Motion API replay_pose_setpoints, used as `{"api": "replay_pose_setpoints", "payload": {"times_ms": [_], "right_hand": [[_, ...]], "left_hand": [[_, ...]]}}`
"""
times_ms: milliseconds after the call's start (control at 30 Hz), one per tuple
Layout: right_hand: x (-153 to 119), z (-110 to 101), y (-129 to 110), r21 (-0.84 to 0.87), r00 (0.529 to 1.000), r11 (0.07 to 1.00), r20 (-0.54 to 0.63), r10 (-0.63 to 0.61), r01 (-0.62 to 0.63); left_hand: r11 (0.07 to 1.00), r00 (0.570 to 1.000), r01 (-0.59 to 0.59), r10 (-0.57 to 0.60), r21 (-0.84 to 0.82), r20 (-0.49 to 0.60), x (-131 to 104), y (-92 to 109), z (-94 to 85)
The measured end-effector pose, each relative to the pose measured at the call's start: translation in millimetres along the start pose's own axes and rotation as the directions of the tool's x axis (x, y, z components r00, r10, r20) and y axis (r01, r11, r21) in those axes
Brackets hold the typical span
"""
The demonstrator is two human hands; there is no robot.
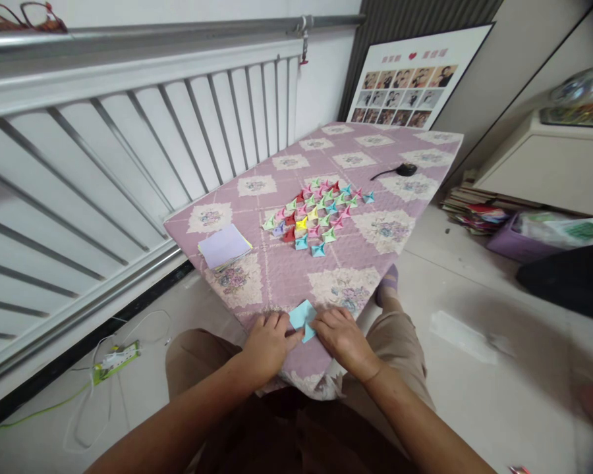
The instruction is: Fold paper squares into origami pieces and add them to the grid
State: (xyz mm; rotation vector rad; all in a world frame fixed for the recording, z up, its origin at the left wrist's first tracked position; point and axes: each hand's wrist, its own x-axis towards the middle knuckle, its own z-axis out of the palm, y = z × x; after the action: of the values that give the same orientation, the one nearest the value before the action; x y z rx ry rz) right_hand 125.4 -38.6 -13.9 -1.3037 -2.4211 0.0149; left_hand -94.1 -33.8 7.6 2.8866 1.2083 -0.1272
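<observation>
A light blue sheet of origami paper (302,315) lies at the near corner of the cloth-covered table, partly folded by the look of it. My left hand (271,345) holds its left edge, thumb against the lower part and fingers curled. On the other side, the fingers of my right hand (343,337) are pressed together over the paper's right edge and hide that part. Farther in, several small folded paper pieces (313,214) in red, pink, green, yellow and blue stand in close rows. A stack of square paper (226,247), lilac on top, rests near the left edge.
The flowered pink tablecloth (281,280) covers a narrow table beside a white radiator (217,125). A black object with a thin tail (406,170) lies toward the far right. A power strip (116,362) with cables is on the floor at left; a purple bin (511,240) stands at right.
</observation>
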Motion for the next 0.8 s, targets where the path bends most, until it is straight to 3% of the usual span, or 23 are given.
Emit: {"api": "replay_pose_setpoints", "payload": {"times_ms": [600, 800], "right_hand": [[-16.9, 2.9, -5.6, 0.023, 0.997, 0.999, 0.071, 0.034, -0.036], [-19.1, 4.4, -14.0, 0.012, 0.997, 0.997, 0.013, 0.072, -0.072]], "left_hand": [[1.000, 1.000, 0.011, -0.011, -0.006, 0.021, -1.4, 1.9, 6.1], [1.000, 0.999, 0.014, -0.014, -0.001, 0.033, -4.4, 5.5, 5.5]]}}
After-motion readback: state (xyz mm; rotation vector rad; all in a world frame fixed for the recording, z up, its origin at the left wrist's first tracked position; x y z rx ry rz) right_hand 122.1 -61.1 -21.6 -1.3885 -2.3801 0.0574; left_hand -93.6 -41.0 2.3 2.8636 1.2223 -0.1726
